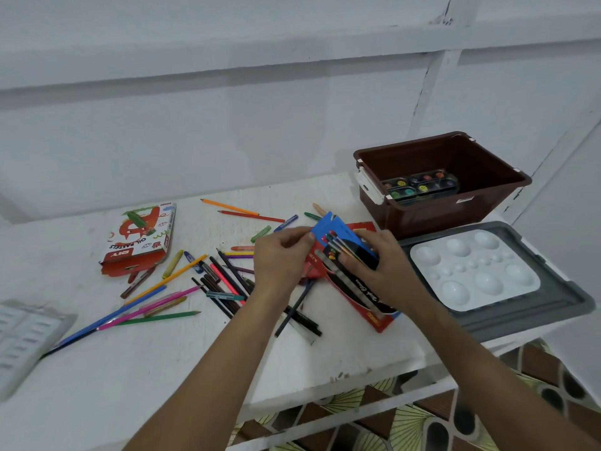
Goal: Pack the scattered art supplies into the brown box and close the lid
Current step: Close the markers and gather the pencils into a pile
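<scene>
- Hands meet over the middle of the white table (325, 362), both busy on one flat red-and-black cardboard pencil pack (354, 288).
- Left hand (279, 258) pinches the pack's blue flap (325, 226) at its 12 o'clock end, thumb and fingertips curled on the edge, apparently holding the mouth open.
- Right hand (387, 271) grips the pack's body from 3 o'clock, fingers curled over the pencils showing in its window, likely steadying it so the contents seat before the flap tucks in.
- Brown plastic box (432, 219) sits at 1 o'clock from the hands, open, with a clear-lidded set of round paint pots (419, 187) already on its floor. Plenty of room left, I'd say.
- Grey plastic lid (553, 307) lies flat at 3 o'clock, just beside the box, and a white plastic mixing palette (471, 271) rests on it. That palette has to come off before the lid can close anything.
- Loose coloured pencils and pens (195, 288) sprawl from 9 o'clock round to 6, several running under the left wrist and under the pack.
- Red-and-white oil pastel carton (140, 239) lies open at 10 o'clock, crayons (172, 263) spilled near its mouth.
- More pencils (250, 216) lie at 11 o'clock.
- Early days: most supplies are still outside the box.
</scene>
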A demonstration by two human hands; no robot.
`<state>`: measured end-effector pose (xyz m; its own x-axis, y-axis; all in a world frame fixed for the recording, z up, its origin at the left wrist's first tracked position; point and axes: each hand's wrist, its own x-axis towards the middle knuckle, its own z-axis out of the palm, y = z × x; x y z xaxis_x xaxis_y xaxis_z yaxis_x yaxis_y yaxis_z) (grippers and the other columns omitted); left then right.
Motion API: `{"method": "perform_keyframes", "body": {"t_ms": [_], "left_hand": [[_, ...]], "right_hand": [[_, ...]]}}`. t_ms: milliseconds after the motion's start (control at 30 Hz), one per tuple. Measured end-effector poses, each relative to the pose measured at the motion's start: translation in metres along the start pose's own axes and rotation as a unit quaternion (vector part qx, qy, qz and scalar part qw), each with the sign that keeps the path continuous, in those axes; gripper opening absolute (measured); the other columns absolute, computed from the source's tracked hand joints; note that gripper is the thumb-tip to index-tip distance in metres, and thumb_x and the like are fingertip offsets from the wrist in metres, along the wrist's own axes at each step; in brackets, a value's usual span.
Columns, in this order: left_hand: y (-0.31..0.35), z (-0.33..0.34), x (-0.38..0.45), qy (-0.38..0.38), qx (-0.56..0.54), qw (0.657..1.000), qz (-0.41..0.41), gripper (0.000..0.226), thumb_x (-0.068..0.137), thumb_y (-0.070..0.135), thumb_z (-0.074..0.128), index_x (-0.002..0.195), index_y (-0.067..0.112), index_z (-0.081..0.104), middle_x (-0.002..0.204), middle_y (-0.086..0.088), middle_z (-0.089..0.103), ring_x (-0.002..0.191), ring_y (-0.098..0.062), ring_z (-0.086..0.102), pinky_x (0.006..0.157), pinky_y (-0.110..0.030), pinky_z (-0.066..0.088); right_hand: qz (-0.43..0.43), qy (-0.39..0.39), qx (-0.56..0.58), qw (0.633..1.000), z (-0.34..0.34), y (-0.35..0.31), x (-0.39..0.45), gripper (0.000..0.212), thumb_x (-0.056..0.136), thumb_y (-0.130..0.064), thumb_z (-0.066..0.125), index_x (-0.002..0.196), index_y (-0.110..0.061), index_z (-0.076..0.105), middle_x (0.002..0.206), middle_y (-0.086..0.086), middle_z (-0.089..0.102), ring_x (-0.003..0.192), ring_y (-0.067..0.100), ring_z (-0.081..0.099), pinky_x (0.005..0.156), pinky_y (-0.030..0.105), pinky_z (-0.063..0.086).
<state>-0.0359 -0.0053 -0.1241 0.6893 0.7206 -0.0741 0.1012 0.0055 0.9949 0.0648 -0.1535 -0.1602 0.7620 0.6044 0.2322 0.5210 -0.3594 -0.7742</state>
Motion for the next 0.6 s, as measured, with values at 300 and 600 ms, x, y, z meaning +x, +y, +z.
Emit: {"method": "perform_keyframes", "body": {"t_ms": [300,600], "left_hand": [[0.049,0.029,0.018,-0.059,0.229,0.939,0.248,0.018,0.085,0.021,0.068,0.1,0.018,0.076,0.094,0.006,0.071,0.082,-0.002,0.06,0.074,-0.012,0.046],[0.052,0.043,0.013,-0.109,0.252,0.92,0.281,0.02,0.088,0.023,0.064,0.103,0.014,0.073,0.099,0.0,0.072,0.091,-0.011,0.065,0.084,-0.034,0.055]], "right_hand": [[-0.047,0.047,0.237,0.969,-0.034,-0.023,0.025,0.04,0.089,-0.028,0.062,0.127,-0.035,0.052,0.105,0.008,0.064,0.091,0.021,0.068,0.075,0.033,0.058],[-0.056,0.046,0.173,0.982,-0.069,-0.014,0.022,0.02,0.091,-0.016,0.057,0.109,-0.013,0.064,0.096,0.004,0.068,0.089,0.012,0.068,0.067,0.025,0.058]]}}
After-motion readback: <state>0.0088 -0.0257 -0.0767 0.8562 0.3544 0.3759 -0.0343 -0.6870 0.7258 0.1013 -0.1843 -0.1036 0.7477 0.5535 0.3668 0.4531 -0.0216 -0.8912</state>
